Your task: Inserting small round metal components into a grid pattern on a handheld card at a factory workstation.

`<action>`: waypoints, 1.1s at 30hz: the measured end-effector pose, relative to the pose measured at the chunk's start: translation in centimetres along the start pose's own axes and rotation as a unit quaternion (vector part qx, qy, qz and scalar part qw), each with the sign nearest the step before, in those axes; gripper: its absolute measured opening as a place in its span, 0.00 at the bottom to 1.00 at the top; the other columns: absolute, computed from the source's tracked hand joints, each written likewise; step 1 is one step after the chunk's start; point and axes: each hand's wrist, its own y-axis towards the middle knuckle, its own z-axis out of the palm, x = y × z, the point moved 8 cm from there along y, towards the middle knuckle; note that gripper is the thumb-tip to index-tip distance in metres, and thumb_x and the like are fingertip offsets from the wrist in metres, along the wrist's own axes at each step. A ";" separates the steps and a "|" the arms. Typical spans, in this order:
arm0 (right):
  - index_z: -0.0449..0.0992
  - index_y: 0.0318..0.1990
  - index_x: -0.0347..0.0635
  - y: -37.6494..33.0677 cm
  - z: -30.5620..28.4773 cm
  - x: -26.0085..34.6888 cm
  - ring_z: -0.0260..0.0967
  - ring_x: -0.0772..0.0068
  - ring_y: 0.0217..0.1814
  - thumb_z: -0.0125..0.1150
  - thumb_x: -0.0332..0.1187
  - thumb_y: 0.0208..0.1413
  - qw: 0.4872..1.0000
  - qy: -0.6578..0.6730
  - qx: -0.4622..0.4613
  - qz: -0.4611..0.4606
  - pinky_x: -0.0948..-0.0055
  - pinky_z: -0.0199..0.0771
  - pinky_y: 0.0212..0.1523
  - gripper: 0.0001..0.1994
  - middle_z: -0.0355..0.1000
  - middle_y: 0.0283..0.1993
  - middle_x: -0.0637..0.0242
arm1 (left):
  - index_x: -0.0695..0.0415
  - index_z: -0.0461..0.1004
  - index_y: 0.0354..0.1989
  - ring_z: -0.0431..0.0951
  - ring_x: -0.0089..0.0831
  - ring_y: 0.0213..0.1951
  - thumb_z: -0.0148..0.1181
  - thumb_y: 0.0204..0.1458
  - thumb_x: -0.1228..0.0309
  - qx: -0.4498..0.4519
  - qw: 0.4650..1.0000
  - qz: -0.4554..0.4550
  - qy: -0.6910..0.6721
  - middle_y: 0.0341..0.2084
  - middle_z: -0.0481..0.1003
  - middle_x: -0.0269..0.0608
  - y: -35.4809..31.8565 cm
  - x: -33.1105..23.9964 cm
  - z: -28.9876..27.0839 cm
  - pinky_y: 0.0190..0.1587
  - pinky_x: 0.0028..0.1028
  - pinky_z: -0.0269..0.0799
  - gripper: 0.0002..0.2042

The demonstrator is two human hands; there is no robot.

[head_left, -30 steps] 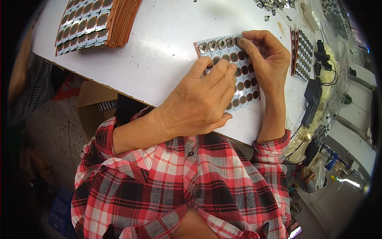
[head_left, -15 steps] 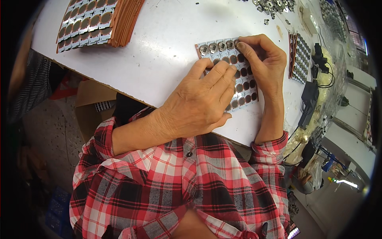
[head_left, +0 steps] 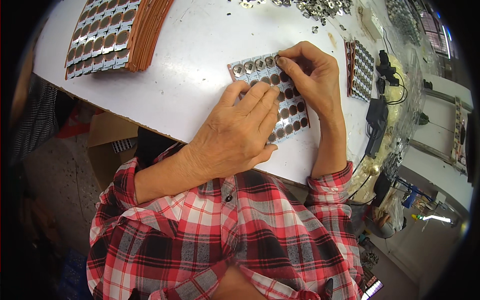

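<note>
A panel of small circuit boards (head_left: 295,110) with rows of dark round pads lies on the white table in front of me. Along its far row sit several shiny round metal clips (head_left: 260,65). My left hand (head_left: 235,120) rests palm down across the panel's left part, its little finger and thumb apart from the other fingers; whatever lies under the palm is hidden. At the far right corner, the thumb and forefinger of my right hand (head_left: 310,70) close over the last metal clip in that row, mostly covering it.
A tall stack of similar panels (head_left: 110,40) stands at the far left. Loose metal clips (head_left: 325,7) lie heaped at the far edge. To the right are panels fitted with clips (head_left: 361,70), a black power adapter (head_left: 376,127) and cables. The table's near edge (head_left: 150,128) runs before me.
The whole view has shifted, so the table and panel appear a little further left and lower. Both hands keep nearly the same places on the panel.
</note>
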 end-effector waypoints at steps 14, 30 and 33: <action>0.81 0.48 0.43 1.6 -4.7 -1.6 0.76 0.63 0.39 0.64 0.25 0.60 0.889 -0.357 -0.203 -0.200 0.70 0.75 0.40 0.10 0.79 0.44 0.63 | 0.70 0.78 0.48 0.70 0.45 0.60 0.75 0.42 0.55 -0.019 1.000 0.010 0.005 0.53 0.75 0.55 0.1 0.2 -0.3 0.62 0.44 0.65 0.31; 0.78 0.41 0.36 0.6 -5.1 -2.6 0.68 0.82 0.36 0.64 0.23 0.62 0.985 -0.154 -0.083 -0.012 0.79 0.70 0.40 0.03 0.74 0.35 0.73 | 0.70 0.75 0.53 0.71 0.47 0.60 0.78 0.35 0.60 -0.004 1.000 0.000 -0.022 0.57 0.73 0.56 0.1 0.2 -0.5 0.61 0.47 0.66 0.36; 0.77 0.43 0.36 0.2 -5.0 -2.8 0.68 0.81 0.37 0.63 0.23 0.63 0.986 -0.141 -0.085 -0.001 0.79 0.70 0.41 0.03 0.73 0.34 0.73 | 0.70 0.74 0.53 0.71 0.47 0.61 0.78 0.34 0.60 -0.010 1.000 -0.002 -0.026 0.57 0.73 0.56 0.1 0.2 -0.5 0.62 0.47 0.66 0.37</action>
